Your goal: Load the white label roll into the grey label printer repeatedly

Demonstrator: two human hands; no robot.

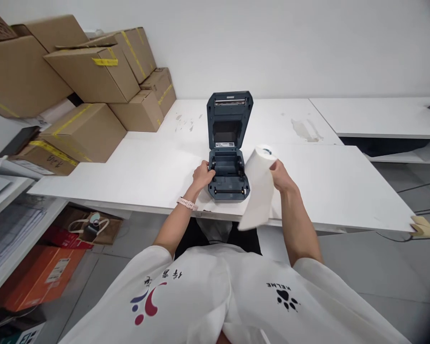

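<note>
A dark blue-grey label printer [226, 187] stands on the white table with its lid [227, 112] raised and its inner bay exposed. No roll is visible in that bay. My left hand [202, 175] grips the printer's left edge, thumb at the rim of the bay; its other fingers are partly hidden. Just right of the printer, my right hand [282, 176] is closed on a white label roll [260, 165]. A loose strip of the roll's paper hangs down past the table's front edge. The roll's dark core shows at its top end.
Cardboard boxes [96, 71] with yellow tape are piled at the back left of the white table [157, 165]. A second white table [380, 114] adjoins at the right. A wooden piece [424, 227] sits at the right corner. An orange box [45, 277] lies low at left.
</note>
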